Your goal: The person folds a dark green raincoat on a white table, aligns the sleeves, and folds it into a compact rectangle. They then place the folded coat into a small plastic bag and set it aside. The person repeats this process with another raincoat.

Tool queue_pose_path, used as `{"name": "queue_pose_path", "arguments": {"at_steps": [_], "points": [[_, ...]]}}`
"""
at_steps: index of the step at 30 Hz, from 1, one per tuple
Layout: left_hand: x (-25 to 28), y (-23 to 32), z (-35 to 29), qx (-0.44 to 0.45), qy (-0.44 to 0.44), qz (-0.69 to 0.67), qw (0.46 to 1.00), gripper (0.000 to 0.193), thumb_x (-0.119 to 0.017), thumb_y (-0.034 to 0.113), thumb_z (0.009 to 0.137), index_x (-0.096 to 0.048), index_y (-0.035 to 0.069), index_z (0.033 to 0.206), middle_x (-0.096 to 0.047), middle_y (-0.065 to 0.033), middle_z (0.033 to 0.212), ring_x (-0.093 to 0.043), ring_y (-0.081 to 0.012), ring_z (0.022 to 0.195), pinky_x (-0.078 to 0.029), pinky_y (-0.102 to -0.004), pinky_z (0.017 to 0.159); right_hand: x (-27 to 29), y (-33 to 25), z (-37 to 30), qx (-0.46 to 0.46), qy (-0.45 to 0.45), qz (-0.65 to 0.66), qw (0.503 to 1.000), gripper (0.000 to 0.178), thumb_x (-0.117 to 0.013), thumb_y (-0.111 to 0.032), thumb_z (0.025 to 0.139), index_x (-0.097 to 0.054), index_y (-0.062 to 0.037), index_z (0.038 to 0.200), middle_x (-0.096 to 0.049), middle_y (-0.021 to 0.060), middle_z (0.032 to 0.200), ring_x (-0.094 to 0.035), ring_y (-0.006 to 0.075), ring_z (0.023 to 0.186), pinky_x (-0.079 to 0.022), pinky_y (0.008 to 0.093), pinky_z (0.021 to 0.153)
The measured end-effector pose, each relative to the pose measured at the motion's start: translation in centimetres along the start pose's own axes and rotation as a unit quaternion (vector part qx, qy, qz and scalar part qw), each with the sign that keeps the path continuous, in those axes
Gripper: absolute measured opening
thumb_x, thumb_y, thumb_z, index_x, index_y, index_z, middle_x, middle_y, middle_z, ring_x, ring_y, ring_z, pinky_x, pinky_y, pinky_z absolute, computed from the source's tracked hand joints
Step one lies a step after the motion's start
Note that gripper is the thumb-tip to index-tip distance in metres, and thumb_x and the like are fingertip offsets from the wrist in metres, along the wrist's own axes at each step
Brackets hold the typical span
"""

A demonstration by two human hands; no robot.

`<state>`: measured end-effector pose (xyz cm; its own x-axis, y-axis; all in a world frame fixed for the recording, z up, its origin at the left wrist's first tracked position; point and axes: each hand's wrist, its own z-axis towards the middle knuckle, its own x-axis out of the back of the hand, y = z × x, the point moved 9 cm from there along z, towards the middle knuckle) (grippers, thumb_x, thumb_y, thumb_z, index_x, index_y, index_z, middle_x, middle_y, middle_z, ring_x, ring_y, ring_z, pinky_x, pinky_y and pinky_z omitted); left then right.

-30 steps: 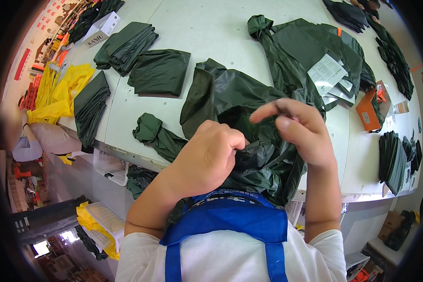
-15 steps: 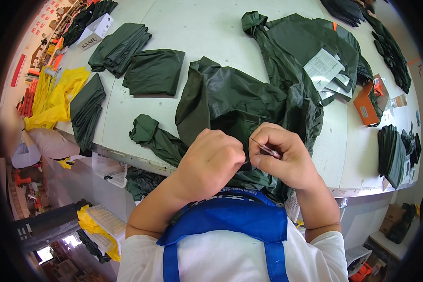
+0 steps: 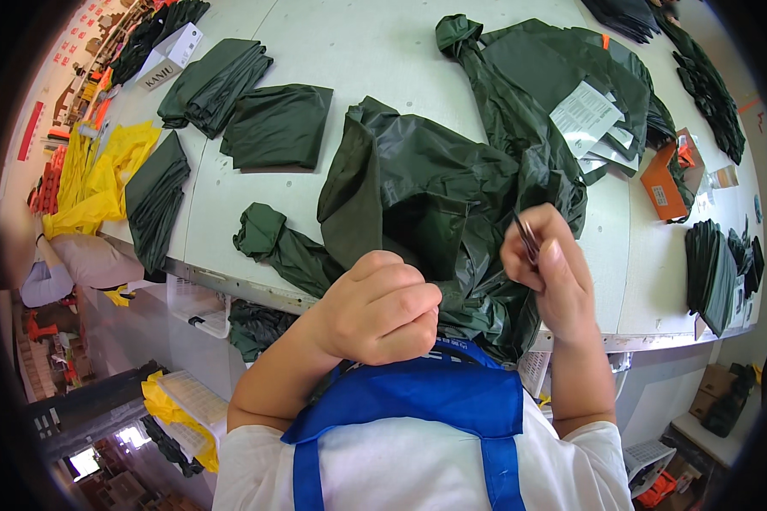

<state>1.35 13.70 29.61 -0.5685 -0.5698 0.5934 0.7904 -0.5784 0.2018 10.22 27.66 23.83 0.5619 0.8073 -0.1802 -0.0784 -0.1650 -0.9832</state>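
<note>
A dark green garment [image 3: 426,187] lies rumpled on the white table [image 3: 375,51] and hangs over its near edge. My left hand [image 3: 383,307] is closed in a fist on the garment's fabric at the table edge. My right hand [image 3: 550,272] is raised just right of it, pinching a thin dark metal tool [image 3: 526,237], like small snips or tweezers, between thumb and fingers above the fabric.
Folded dark green pieces [image 3: 277,123] and a stack [image 3: 213,77] lie at the left, yellow fabric [image 3: 102,175] beyond them. Another green garment with white paper tags [image 3: 584,115] lies at the right, next to an orange box [image 3: 665,183]. More green stacks [image 3: 712,272] sit far right.
My right hand dropped from above the garment, met my left hand at the fabric, then moved apart to the right with the thin tool. My left hand stayed clenched on the fabric.
</note>
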Motion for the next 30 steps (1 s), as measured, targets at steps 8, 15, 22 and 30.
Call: {"name": "queue_pose_path", "arguments": {"at_steps": [8,15,22,30], "points": [[-0.1,0.2,-0.3,0.0,0.003,0.005,1.0,0.021,-0.067,-0.004,0.064,-0.053,0.007,0.076,-0.06,-0.0062,0.087,-0.055,-0.0204,0.068,-0.044,-0.0324,0.06,0.5,-2.9,-1.0,0.051,-0.013,-0.316,0.947,0.032,-0.085,-0.013,0.063,-0.069,-0.0005,0.088,-0.061,0.0064,0.074,-0.058,0.0133,0.065,-0.043,0.0231,0.053],[0.0,0.3,-0.2,0.002,-0.004,-0.001,1.0,0.021,-0.068,-0.003,0.065,-0.053,0.007,0.077,-0.06,-0.0064,0.087,-0.055,-0.0203,0.067,-0.044,-0.0325,0.059,-0.6,-2.2,-0.2,0.039,-0.064,-0.281,0.957,0.031,-0.085,-0.013,0.064,-0.069,-0.0002,0.088,-0.061,0.0061,0.073,-0.058,0.0138,0.065,-0.044,0.0244,0.053],[-0.1,0.3,-0.3,0.001,0.003,-0.008,1.0,0.021,-0.068,-0.002,0.065,-0.054,0.007,0.077,-0.061,-0.0067,0.086,-0.055,-0.0205,0.066,-0.043,-0.0325,0.058,-1.4,-2.0,0.1,0.037,-0.083,-0.273,0.958,0.029,-0.084,-0.012,0.065,-0.069,-0.0002,0.087,-0.061,0.0061,0.074,-0.056,0.014,0.063,-0.044,0.0243,0.054],[0.2,-1.3,0.1,0.063,-0.03,-0.065,0.995,0.021,-0.069,0.0,0.066,-0.054,0.008,0.078,-0.061,-0.0075,0.088,-0.056,-0.023,0.073,-0.044,-0.0366,0.064,1.3,1.2,0.5,0.052,0.041,-0.03,0.997,0.044,-0.087,-0.024,0.067,-0.065,-0.0005,0.097,-0.053,-0.0035,0.079,-0.045,0.0049,0.067,-0.035,0.0181,0.059]]}}
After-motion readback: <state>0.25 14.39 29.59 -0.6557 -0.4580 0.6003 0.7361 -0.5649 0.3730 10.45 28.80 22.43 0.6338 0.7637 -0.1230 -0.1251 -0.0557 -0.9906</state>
